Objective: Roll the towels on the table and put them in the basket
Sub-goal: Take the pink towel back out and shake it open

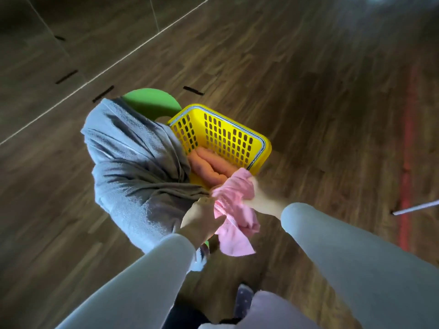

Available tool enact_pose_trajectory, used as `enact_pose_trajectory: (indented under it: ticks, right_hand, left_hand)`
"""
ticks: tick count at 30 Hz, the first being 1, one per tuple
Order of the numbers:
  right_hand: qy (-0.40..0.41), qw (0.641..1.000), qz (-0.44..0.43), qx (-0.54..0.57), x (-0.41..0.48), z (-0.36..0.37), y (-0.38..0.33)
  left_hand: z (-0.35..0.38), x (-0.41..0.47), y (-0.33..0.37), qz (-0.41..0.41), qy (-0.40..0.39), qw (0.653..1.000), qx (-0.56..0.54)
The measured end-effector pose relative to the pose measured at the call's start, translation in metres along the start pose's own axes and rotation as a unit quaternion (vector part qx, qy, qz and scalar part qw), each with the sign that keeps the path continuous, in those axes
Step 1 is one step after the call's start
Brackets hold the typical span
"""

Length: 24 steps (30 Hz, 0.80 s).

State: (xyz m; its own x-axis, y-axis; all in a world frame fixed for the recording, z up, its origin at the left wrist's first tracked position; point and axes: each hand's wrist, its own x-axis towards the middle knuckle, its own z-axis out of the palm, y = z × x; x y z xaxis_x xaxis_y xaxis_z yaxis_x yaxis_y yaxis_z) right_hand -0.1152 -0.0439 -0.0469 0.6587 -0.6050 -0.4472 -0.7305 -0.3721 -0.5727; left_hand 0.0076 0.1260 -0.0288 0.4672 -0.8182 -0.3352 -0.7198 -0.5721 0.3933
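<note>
Both hands, left hand and right hand, grip the bunched pink towel with clenched fingers, just near of the yellow basket. Judged step: rolling. Next, tighten the roll and tuck it beside the orange towel.

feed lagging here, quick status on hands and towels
Both hands, left and right, gripping pink towel, unrolled. Orange towel in yellow basket. Grey towel draped alongside.

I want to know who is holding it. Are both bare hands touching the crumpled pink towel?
Touching. The head view shows the left hand and right hand both gripping the crumpled pink towel, fingers pressed into its folds.
</note>
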Motion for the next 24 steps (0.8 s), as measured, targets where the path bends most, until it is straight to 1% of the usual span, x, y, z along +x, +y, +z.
enact_pose_trajectory:
  ticks: [3,6,9,11,12,15,16,18,20,24]
  right_hand:
    - [0.021,0.999,0.024,-0.014,0.010,0.005,0.004]
    - [0.030,0.998,0.034,-0.037,0.007,0.002,0.001]
    - [0.087,0.987,0.017,-0.136,0.006,0.004,0.001]
    - [0.075,0.983,0.012,-0.167,0.002,0.007,0.000]
    - [0.067,0.984,0.001,-0.164,0.002,0.011,0.000]
    - [0.037,0.998,-0.013,-0.041,-0.009,0.021,-0.007]
    - [0.030,0.999,-0.017,-0.020,-0.012,0.026,-0.006]
    - [0.027,0.998,-0.027,-0.047,-0.015,0.031,-0.003]
    - [0.049,0.996,-0.027,-0.064,-0.016,0.032,0.001]
    - [0.056,0.997,-0.059,-0.011,-0.015,0.016,0.002]
  left_hand:
    - [0.007,-0.006,0.003,-0.052,0.031,0.998,-0.016]
    - [0.010,-0.011,0.005,-0.091,0.045,0.995,-0.004]
    - [0.007,-0.010,0.009,-0.109,0.068,0.992,-0.004]
    - [0.006,-0.007,0.009,-0.114,0.068,0.991,0.005]
    - [0.005,-0.007,0.010,-0.116,0.066,0.991,0.008]
    - [0.004,-0.008,0.008,-0.121,0.067,0.990,-0.007]
    - [0.003,-0.010,0.007,-0.124,0.071,0.990,-0.014]
    - [0.003,-0.014,0.005,-0.128,0.077,0.988,-0.037]
    - [0.003,-0.019,0.005,-0.125,0.086,0.987,-0.058]
    - [-0.006,-0.024,0.005,-0.087,0.108,0.986,-0.089]
